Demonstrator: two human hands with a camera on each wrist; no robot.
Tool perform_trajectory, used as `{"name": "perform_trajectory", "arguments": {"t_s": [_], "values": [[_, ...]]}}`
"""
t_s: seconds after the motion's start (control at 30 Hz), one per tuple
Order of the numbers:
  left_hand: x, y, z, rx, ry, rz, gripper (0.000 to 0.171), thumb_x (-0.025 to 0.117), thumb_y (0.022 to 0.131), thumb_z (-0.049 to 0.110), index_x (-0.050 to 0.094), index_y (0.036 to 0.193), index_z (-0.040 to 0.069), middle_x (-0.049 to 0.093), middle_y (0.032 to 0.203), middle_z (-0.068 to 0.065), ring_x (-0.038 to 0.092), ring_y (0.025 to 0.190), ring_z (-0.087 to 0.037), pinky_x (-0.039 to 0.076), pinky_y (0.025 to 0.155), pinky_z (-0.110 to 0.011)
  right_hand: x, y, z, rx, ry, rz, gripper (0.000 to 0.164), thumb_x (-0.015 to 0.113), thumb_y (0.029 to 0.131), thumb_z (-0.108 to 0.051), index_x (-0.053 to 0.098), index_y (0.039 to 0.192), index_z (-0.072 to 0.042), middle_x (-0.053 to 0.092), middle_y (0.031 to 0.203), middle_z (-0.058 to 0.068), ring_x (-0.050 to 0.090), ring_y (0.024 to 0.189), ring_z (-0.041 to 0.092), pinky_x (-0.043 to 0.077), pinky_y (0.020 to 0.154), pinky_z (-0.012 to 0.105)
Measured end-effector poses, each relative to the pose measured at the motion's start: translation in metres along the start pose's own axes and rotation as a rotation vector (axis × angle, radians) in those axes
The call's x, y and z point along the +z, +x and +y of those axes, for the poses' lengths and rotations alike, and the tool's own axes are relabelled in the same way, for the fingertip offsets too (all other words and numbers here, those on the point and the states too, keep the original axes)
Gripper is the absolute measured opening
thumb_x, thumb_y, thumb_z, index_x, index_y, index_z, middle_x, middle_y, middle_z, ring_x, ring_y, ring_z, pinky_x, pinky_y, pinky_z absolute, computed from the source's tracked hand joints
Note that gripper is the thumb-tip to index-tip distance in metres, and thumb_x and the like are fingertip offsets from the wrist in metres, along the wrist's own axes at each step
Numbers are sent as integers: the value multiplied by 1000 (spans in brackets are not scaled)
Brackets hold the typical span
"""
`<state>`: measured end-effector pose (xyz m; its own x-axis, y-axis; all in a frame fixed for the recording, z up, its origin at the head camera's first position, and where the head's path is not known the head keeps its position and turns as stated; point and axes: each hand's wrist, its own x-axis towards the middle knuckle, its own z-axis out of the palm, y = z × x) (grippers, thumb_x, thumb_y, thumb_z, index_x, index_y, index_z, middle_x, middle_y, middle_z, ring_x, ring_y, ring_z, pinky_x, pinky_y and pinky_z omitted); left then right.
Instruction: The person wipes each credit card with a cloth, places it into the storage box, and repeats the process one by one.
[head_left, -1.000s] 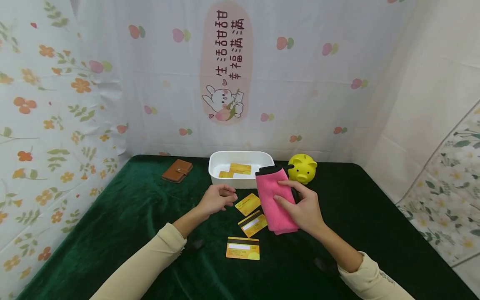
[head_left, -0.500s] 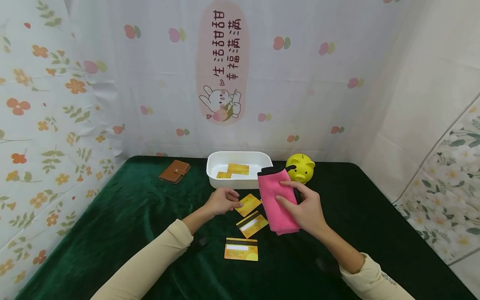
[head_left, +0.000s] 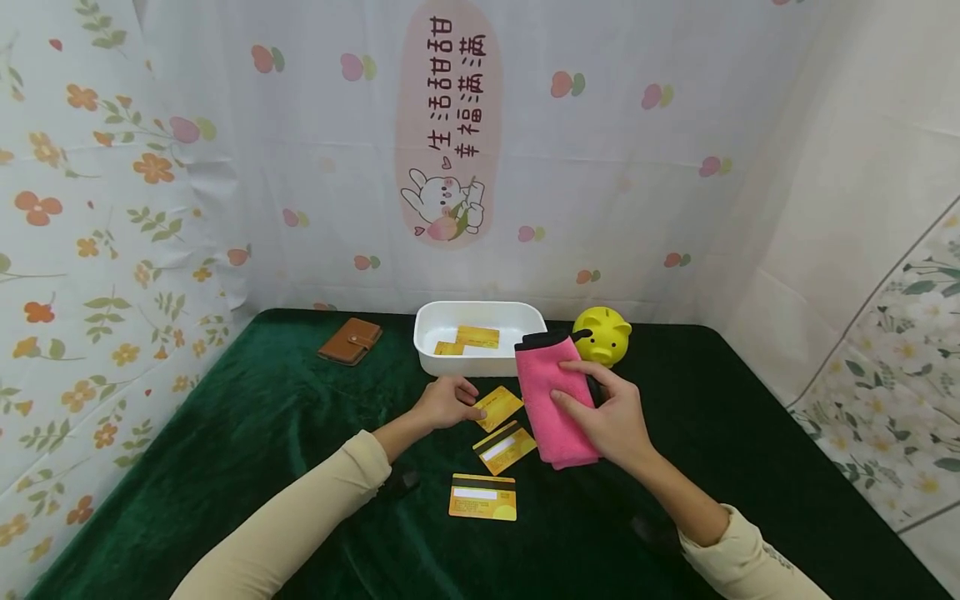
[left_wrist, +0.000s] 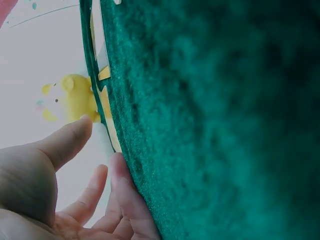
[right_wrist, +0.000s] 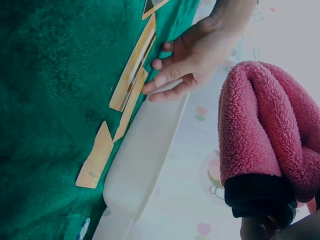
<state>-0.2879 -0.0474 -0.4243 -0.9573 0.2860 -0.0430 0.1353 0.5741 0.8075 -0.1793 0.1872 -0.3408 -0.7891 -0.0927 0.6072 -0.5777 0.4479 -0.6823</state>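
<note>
My left hand (head_left: 444,403) reaches the left corner of the uppermost loose yellow card (head_left: 501,408), fingertips right at its edge. In the left wrist view the thumb stands well apart from the fingers (left_wrist: 127,200), with nothing between them. My right hand (head_left: 618,417) grips a folded pink towel (head_left: 553,400) with black trim, held up over the cloth. Its fleecy folds fill the right side of the right wrist view, where the gripping fingers are mostly out of sight. Below the first card lie a second card (head_left: 510,450), stripe side up, and a third (head_left: 483,507) nearer me.
Behind the hands stands a white plastic basin (head_left: 480,367) with a few yellow cards (head_left: 477,337) inside. A yellow piggy bank (head_left: 604,333) is to its right, a brown wallet (head_left: 350,342) to its left. Dark green velvet (head_left: 300,467) covers the table; patterned curtains hang around it.
My left hand has moved a little right and down, from in front of the basin to the uppermost card. The right hand keeps its hold on the pink towel, nearly still.
</note>
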Motion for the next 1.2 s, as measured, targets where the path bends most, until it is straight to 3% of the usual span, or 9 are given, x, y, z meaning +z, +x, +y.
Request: {"name": "perform_trajectory", "arguments": {"t_s": [0.4,0.77,1.03,1.2], "values": [[3,-1,7,-42,174,8,36,86,79,25,66,104,8,68,98,-3,61,87,-19,53,77,-36,1,0,5,-10,9,-4,35,76,80,9,66,113,6,66,111,24,64,73,14,56,59,26],[1,0,10,-62,173,-12,34,86,78,19,68,103,4,64,91,-3,58,79,-17,53,73,-32,1,0,4,-2,11,-12,35,76,80,9,66,113,7,65,112,25,65,75,18,57,61,26],[-2,0,10,42,190,-42,30,83,81,15,66,103,4,65,90,-5,59,81,-17,52,71,-31,2,1,3,0,14,-9,34,76,80,9,66,113,7,66,112,25,65,73,16,56,60,26],[-5,-2,9,115,143,-64,30,78,85,11,63,110,3,65,83,-5,60,70,-17,51,59,-28,2,0,4,0,18,-11,34,76,80,9,66,113,6,66,110,25,64,72,14,56,59,27]]}}
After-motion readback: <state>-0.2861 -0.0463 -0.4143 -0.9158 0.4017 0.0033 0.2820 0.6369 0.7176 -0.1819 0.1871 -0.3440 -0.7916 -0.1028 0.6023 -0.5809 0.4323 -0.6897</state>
